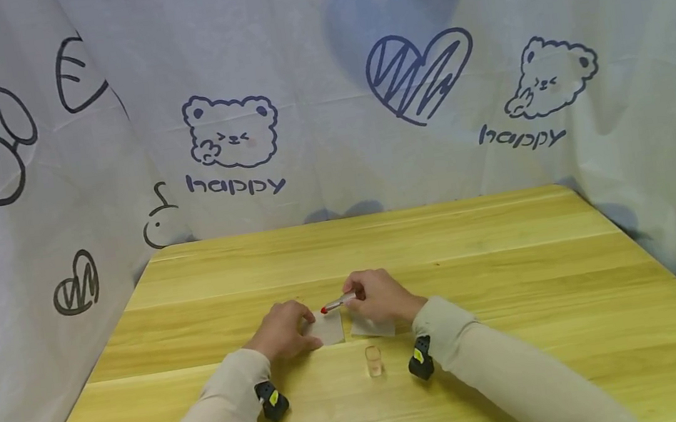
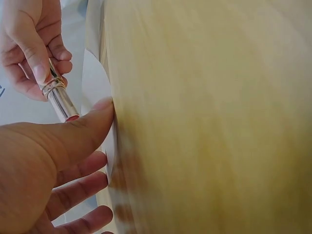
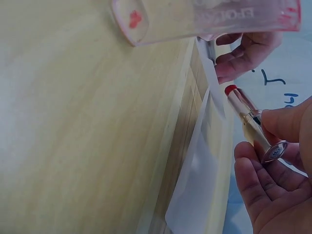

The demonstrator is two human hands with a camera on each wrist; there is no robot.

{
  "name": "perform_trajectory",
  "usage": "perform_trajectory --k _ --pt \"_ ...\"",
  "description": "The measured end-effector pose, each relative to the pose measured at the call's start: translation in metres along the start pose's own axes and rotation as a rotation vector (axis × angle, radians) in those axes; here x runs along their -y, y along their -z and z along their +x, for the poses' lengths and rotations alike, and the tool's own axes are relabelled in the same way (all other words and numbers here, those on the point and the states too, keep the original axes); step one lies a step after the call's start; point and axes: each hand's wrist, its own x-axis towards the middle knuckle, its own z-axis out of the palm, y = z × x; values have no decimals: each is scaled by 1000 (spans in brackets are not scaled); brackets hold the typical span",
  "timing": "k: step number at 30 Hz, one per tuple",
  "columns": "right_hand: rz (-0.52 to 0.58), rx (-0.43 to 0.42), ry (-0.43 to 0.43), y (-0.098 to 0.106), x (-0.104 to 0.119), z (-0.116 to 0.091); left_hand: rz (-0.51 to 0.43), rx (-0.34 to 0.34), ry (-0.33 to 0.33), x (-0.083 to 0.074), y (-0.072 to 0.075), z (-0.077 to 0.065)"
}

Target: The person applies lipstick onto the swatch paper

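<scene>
My right hand [image 1: 379, 295] pinches a silver lipstick [image 1: 338, 302] between thumb and fingers. Its bare red tip [image 3: 230, 89] points left, over or close above a white sheet of paper [image 1: 330, 329]. On that sheet's left side rests my left hand [image 1: 286, 330], thumb and fingers spread and fairly straight, touching the paper [image 2: 97, 83]. A second white paper [image 1: 375, 326] lies just to the right, partly beneath the right hand. Nearer to me, between the wrists, stands a clear, pinkish lipstick cap [image 1: 374, 361]; the right wrist view shows lettering and a red smear on the cap [image 3: 204, 19].
All of this lies on a wooden table [image 1: 495, 362]. White cloth [image 1: 301, 43] with drawn bears and hearts hangs behind it and along both sides. Each wrist wears a small black camera, on the left [image 1: 272, 402] and on the right [image 1: 420, 359].
</scene>
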Motion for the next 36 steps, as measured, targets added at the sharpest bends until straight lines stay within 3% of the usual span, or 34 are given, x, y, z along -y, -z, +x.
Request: perform_trajectory --k 12,36 --pt "-17 31 -32 -7 3 4 12 6 -10 3 0 -2" --pt "-84 7 14 -13 3 6 37 52 -70 5 4 -1"
